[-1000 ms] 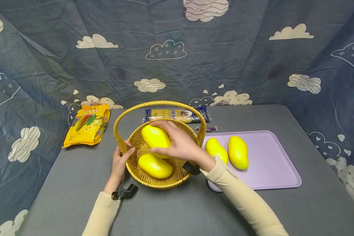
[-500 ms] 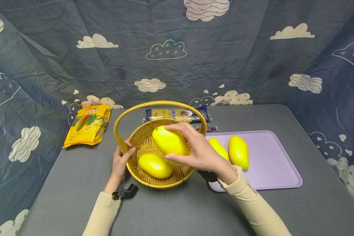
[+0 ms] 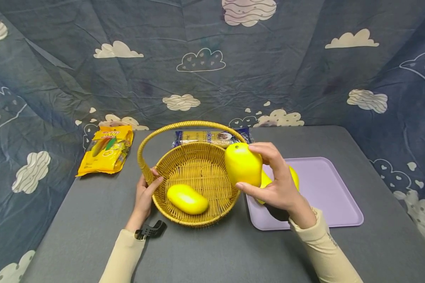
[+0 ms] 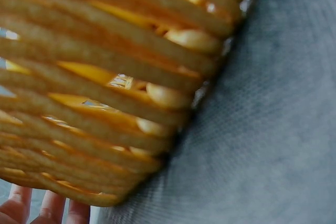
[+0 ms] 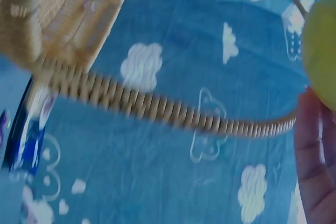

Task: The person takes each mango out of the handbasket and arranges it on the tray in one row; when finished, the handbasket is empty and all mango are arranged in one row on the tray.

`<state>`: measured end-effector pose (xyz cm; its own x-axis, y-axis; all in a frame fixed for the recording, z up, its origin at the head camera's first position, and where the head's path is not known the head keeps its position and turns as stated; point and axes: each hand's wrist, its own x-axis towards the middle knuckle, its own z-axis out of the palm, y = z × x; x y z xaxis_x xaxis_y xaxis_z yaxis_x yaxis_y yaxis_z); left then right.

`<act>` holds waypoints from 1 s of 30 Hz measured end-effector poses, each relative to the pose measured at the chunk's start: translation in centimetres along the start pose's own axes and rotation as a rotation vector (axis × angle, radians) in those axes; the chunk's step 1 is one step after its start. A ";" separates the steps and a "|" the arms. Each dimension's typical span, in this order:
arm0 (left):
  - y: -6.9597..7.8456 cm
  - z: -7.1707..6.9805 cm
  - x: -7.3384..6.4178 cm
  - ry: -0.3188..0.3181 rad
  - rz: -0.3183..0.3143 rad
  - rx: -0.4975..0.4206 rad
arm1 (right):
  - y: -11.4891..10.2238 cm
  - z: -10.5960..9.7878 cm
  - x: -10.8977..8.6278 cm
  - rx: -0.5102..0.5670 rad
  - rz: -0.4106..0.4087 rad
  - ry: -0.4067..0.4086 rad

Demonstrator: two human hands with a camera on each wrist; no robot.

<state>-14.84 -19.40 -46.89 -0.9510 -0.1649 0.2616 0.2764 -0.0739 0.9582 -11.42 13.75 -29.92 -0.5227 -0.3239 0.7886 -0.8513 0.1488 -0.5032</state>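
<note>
My right hand [image 3: 278, 184] holds a yellow mango [image 3: 242, 165] between thumb and fingers, raised over the wicker basket's right rim. In the right wrist view, part of that mango [image 5: 323, 51] shows against my fingers [image 5: 312, 145]. With its left hand [image 3: 143, 198] the person grips the left side of the basket [image 3: 198, 165], near the foot of the handle. One mango [image 3: 187, 199] lies inside, toward the front. Two more, a mango [image 3: 265, 180] and another mango [image 3: 294, 179], rest on the lilac tray [image 3: 326, 192], partly hidden by the right hand. Basket weave [image 4: 94, 77] fills much of the left wrist view.
The tall arched handle [image 3: 191, 124] spans the basket. Behind stands a blue and yellow packet [image 3: 205, 136]. At the back left lies a yellow snack bag [image 3: 106, 151]. A cloud-print cloth [image 3: 287, 78] hangs behind the grey table [image 3: 205, 255].
The right hand has lifted the mango from inside the basket and carried it right, to above the rim and the tray's edge. The left hand and basket have stayed in place.
</note>
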 end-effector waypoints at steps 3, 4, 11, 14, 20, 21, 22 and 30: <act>0.0 0.0 0.1 -0.004 0.003 0.003 | 0.4 -1.0 -0.5 -0.030 0.001 0.075; 0.0 0.0 0.1 -0.006 0.003 0.003 | 0.5 -1.4 -0.7 -0.047 0.009 0.099; 0.3 0.0 -0.1 -0.013 -0.027 0.005 | 3.5 -4.3 -3.4 -0.217 0.087 0.194; 0.4 0.0 0.0 -0.022 -0.032 0.011 | 5.1 -5.7 -4.7 -0.297 0.137 0.201; 0.3 0.1 0.0 -0.013 -0.033 0.013 | 6.9 -7.6 -6.8 -0.431 0.303 0.197; 0.3 0.1 0.0 -0.010 -0.031 0.009 | 7.1 -7.8 -7.1 -0.445 0.335 0.205; 0.3 0.1 0.0 -0.008 -0.028 0.006 | 7.4 -8.0 -7.5 -0.457 0.366 0.213; 0.0 0.0 0.0 -0.004 0.008 -0.002 | 9.3 -9.6 -9.8 -0.494 0.598 0.247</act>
<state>-14.82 -19.41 -46.92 -0.9493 -0.1620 0.2693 0.2839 -0.0743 0.9560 -14.59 27.27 -38.95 -0.8411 0.1482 0.5202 -0.3164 0.6453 -0.6954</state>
